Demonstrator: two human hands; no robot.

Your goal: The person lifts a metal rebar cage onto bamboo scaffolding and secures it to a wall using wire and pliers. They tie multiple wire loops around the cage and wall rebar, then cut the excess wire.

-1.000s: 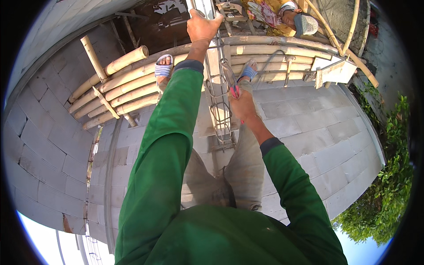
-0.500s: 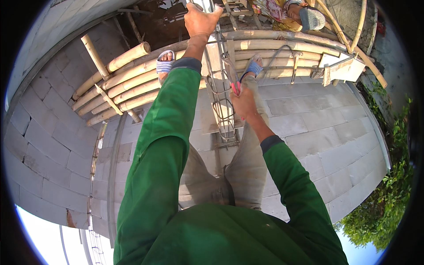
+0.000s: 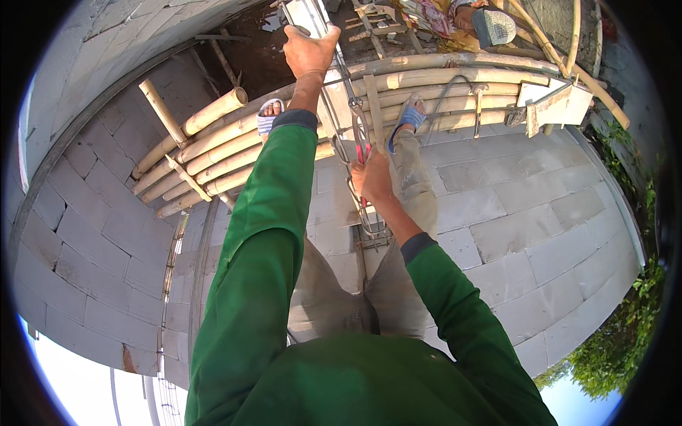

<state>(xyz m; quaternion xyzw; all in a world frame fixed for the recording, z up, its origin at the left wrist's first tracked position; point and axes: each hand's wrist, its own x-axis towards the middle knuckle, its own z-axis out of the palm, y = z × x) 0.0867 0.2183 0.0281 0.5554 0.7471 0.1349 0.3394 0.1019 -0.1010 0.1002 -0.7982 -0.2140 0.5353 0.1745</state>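
A long steel rebar cage (image 3: 342, 67) with rectangular stirrups runs between my legs and away from me. Near its far part, my left hand (image 3: 310, 52) is closed around the bars, thumb lying toward the right side. Closer in, my right hand (image 3: 372, 177) grips red-handled pincers (image 3: 361, 153), their metal head pointing away from me. The pincers lie against the cage beside a stirrup; whether the jaws bite on anything is too small to tell. A pale board stands behind the cage.
Bamboo poles (image 3: 433, 77) form a platform under my sandaled feet (image 3: 408, 115). A hammer (image 3: 478, 110) hangs on the poles at right, near a pale board (image 3: 558, 106). Below, a person in a cap (image 3: 492, 28) is at the far right. Grey block walls (image 3: 526, 213) surround me.
My right hand and the pincers have moved left, onto the cage. My left hand keeps its hold, slightly lower in the picture. The view has shifted a little.
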